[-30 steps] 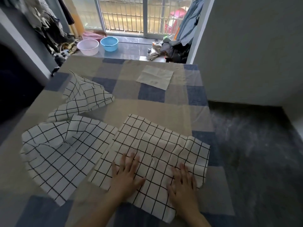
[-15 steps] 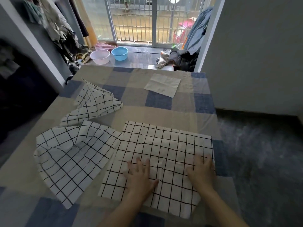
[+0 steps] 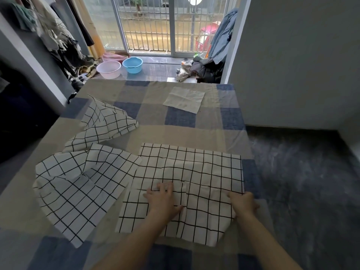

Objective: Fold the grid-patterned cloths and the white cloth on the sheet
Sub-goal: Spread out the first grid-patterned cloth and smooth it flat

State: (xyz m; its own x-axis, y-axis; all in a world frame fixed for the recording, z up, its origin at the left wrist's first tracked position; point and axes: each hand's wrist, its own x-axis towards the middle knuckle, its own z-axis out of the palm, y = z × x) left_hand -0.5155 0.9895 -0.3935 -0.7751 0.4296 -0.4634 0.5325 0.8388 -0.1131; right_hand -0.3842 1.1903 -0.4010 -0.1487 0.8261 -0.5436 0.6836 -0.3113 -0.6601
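Hidden or unclear: both forearms run out of the bottom of the view. The right hand (image 3: 243, 203) sits at the right edge of the near grid cloth (image 3: 191, 184); its fingertips curl out of sight at that edge, apparently pinching it, though the grip itself is not fully visible. The cloth's near right corner is rumpled. Folds hide the inner layers of the other two grid cloths.

Near grid cloth: thin white woven fabric, black grid lines, roughly rectangular, lying on the checked sheet (image 3: 194, 133). Left hand (image 3: 162, 197) lies flat on it, fingers straight and spread, pressing near its middle.

Left of the near grid cloth, touching its edge: second grid cloth (image 3: 78, 188), creased, partly doubled over. Beyond that: third grid cloth (image 3: 105, 123), bunched to a peak. Far beyond the near grid cloth: white cloth (image 3: 184, 102), flat, four-sided, faintly creased.
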